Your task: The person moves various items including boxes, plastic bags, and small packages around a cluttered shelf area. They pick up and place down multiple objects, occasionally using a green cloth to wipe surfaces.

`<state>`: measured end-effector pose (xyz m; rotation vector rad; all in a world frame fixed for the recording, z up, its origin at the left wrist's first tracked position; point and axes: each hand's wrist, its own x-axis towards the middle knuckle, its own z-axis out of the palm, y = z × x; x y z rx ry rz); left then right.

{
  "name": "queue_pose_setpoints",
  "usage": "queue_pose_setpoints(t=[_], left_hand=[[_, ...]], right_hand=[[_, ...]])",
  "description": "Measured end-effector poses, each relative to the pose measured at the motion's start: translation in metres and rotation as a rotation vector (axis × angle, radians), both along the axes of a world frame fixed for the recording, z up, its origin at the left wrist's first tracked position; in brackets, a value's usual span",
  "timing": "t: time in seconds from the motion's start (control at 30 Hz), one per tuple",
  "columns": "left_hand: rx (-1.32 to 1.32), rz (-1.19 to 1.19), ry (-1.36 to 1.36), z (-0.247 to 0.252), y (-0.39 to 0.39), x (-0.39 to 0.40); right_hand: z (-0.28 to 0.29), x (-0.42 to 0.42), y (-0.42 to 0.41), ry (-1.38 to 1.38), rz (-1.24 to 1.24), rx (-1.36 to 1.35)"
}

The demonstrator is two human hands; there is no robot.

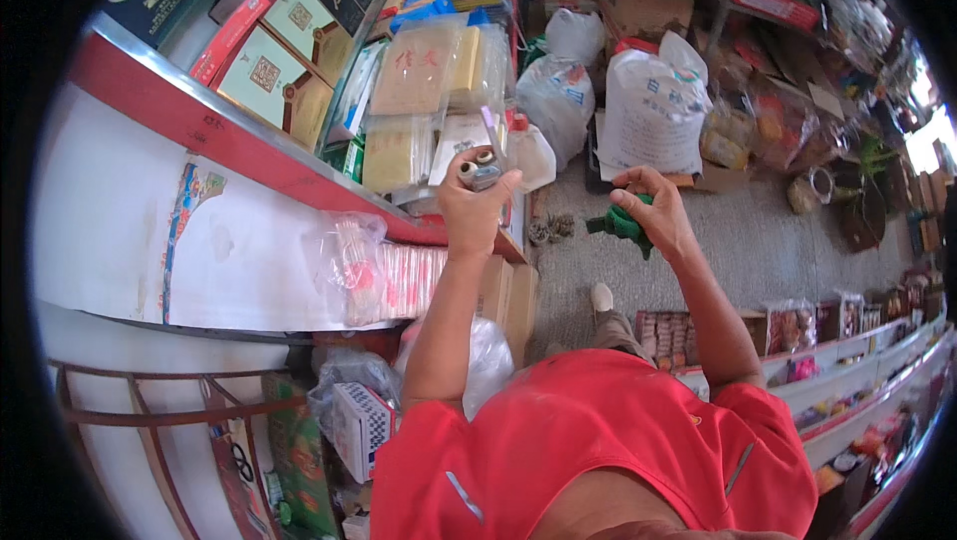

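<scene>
My left hand (478, 203) is closed around a few small items: two little cylinders with pale round ends (476, 162), a grey-blue piece below them and a thin pale purple stick (490, 125) pointing up. Behind it lie plastic-wrapped stacks of yellowish paper (400, 155) on a shelf. My right hand (652, 207) grips a crumpled green cloth (622, 222) above the grey floor. Beyond the right hand stands a large white printed sack (654, 114). A translucent plastic jug with a red cap (531, 155) stands just right of the left hand.
A red-edged counter (254, 151) runs along the left, with boxes (277, 80) on it. Tied plastic bags (557, 91) stand at the middle back. Stocked shelves (860, 383) line the lower right. A potted plant (860, 203) stands on the right.
</scene>
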<state>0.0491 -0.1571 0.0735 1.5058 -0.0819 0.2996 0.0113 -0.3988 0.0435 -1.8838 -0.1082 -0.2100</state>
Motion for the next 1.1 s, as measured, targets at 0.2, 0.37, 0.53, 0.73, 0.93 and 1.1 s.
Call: queue_pose_setpoints(t=[0.2,0.37,0.53,0.73,0.93,1.1], left_hand=[[0.216,0.009,-0.012,-0.005,-0.036,0.055],[0.284,0.049,-0.001,-0.007,-0.040,0.075],[0.231,0.216,0.032,-0.009,-0.008,0.090],[0.130,0.382,0.009,-0.001,0.045,0.109],[-0.210,0.546,0.061,-0.007,0.094,0.115],[-0.057,0.668,0.131,-0.046,0.125,0.112]], right_hand=[[0.031,0.085,-0.010,0.114,0.266,-0.081],[0.019,0.150,0.003,0.079,0.379,-0.156],[0.009,0.202,0.051,-0.005,0.534,-0.130],[0.034,0.258,0.116,-0.125,0.681,-0.170],[0.057,0.330,0.173,-0.256,0.656,-0.131],[0.077,0.418,0.202,-0.371,0.518,-0.165]])
